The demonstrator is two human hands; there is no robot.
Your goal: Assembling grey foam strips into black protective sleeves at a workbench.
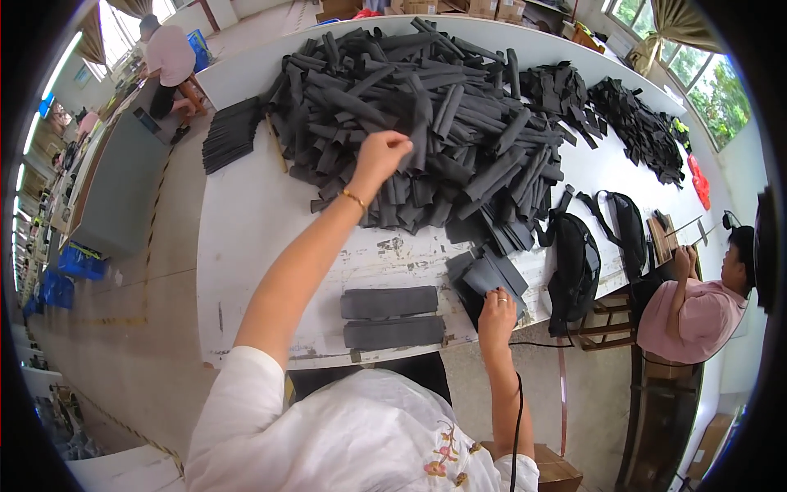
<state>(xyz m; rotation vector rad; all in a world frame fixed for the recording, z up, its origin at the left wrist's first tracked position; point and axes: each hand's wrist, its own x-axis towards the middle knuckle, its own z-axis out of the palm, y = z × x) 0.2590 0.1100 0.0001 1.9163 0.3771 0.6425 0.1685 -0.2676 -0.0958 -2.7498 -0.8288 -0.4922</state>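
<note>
My left hand (384,157) reaches into a large heap of curled dark grey fabric pieces (344,102). Its fingers are pinched together at the edge of one curled fabric piece (420,123), which stands out from the heap. At the near right of the table, my right hand (496,318) is closed on the near edge of a fanned stack of flat dark grey fabric sheets (492,272). The fingertips there are partly hidden. Two flat dark strips (390,302) lie one below the other on the white table (270,271), in front of my body.
Neatly layered dark strips (229,135) lie at the far left, beside a thin stick (276,143). More black pieces (635,123) are piled at the far right. Black bags (574,266) lie on the right edge, near a seated person (697,312). A dark cable runs by my right arm.
</note>
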